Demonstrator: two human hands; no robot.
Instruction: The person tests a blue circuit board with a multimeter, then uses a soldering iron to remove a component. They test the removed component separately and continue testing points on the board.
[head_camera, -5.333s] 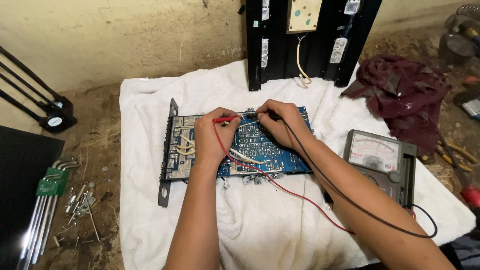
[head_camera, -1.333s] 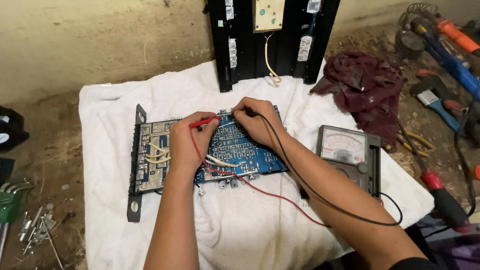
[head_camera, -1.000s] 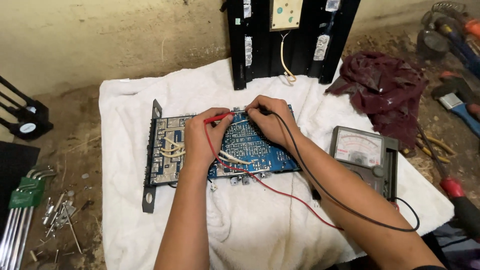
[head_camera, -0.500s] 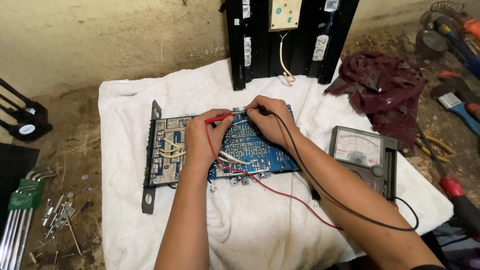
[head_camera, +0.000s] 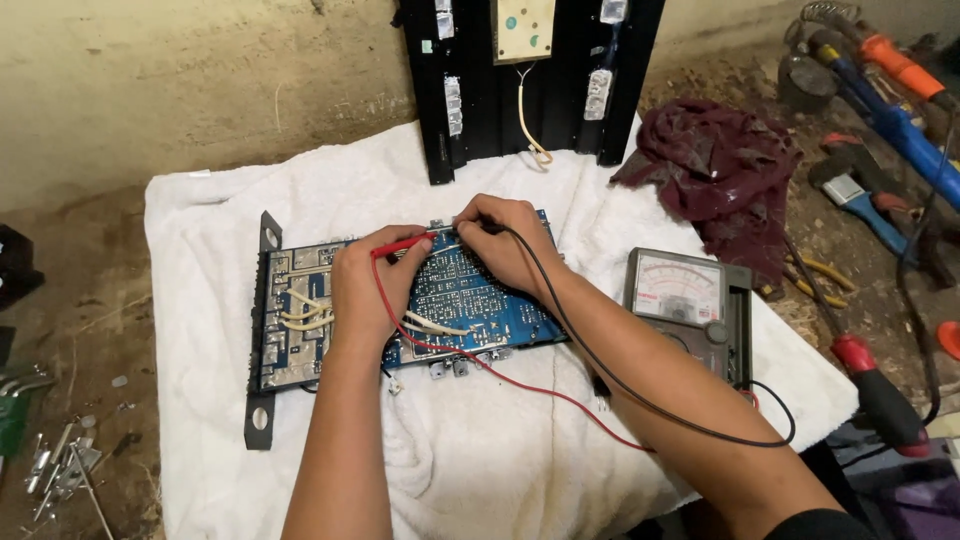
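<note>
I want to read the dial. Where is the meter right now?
The meter lies on the white towel, right of the circuit board, just beyond the right forearm and below the maroon rag.

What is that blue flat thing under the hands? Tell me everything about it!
The circuit board is a flat blue rectangle dotted with tiny solder points, lying on a white towel. Its left part looks silvery with pale wires, and a black metal bracket edges that end. The left hand holds a red probe to it; the right hand holds a black lead's probe there.
</note>
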